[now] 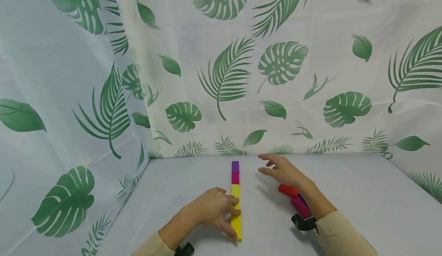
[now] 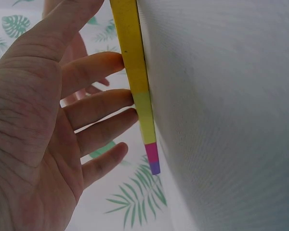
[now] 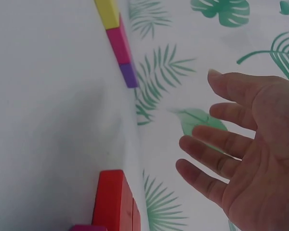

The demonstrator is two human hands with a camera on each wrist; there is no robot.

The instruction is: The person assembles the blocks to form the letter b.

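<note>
A person sits at a table draped in pale grey cloth point(image 1: 345, 187), enclosed on the far side and on the left by a white curtain printed with green leaves point(image 1: 221, 75). Down the middle of the table runs a straight line of flat rectangular blocks laid end to end: a long yellow block point(image 1: 236, 222) nearest the person, a shorter yellow-green block point(image 1: 235, 191) next, then a small magenta block point(image 1: 235, 177), and a small purple block point(image 1: 235, 166) at the far end. The left hand point(image 1: 211, 209) lies flat beside the line, its straightened fingertips point(image 2: 116, 60) pressing against the side of the long yellow block and its neighbour; nothing is gripped. The right hand point(image 1: 281, 169) hovers above the table to the right of the line, fingers spread and relaxed, holding nothing and touching nothing. Beneath its forearm lie spare pieces: a red block point(image 1: 288, 190) and a dark pink block point(image 1: 300, 207), with a sliver of something blue between them, too hidden to identify. The risk here seems to be the row going crooked: the blocks appear only to butt together loosely, so an uneven sideways push from the left fingers could skew a joint, and the right forearm passing low could scatter the spare pieces.
</note>
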